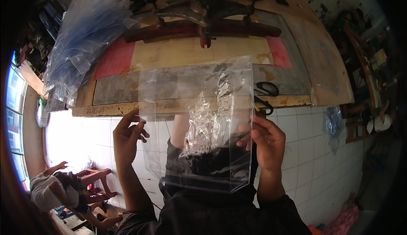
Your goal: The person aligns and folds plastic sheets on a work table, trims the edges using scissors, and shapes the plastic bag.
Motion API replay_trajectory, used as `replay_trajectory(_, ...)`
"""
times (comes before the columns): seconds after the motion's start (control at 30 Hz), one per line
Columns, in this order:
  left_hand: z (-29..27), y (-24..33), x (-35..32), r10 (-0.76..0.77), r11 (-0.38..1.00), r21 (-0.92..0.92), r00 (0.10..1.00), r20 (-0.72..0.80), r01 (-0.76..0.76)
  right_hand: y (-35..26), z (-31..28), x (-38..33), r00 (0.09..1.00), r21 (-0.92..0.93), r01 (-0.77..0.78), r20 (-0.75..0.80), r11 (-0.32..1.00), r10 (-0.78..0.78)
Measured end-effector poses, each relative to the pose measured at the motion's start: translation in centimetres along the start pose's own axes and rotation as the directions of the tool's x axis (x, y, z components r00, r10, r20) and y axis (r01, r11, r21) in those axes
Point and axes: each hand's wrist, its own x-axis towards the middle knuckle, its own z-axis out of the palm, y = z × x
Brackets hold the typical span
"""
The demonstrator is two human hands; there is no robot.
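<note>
A clear plastic bag (169, 103) is stretched in front of my body, its far end lying over the table's front edge. Wrinkles and bright glare run down its middle. My left hand (129, 139) pinches its left side between thumb and fingers. On the opposite side my right hand (268, 144) grips the right edge, some of its fingers showing behind the film. Just beyond the right hand, black-handled scissors (268, 88) lie at the table edge, partly hidden by the bag.
A heavy metal press frame (205, 12) with a red bar stands over a yellow strip (178, 52) with pink ends. A tall heap of clear bags (85, 40) lies at the left. Someone (55, 190) is near a red stool (95, 182) at lower left; more people are at the right.
</note>
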Motion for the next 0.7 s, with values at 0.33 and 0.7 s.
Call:
replay_trajectory(0.33,0.2,0.1,-0.3,0.003,1.0,0.001,1.0,-0.014,-0.003,0.2,-0.7,0.5,0.998,0.045,-0.048,-0.034,0.998,0.049)
replay_trajectory(0.7,0.6,0.3,-0.2,0.186,0.982,0.055,0.97,-0.156,-0.18,1.1,-0.3,1.1,0.986,0.175,-0.163,-0.004,0.971,0.167)
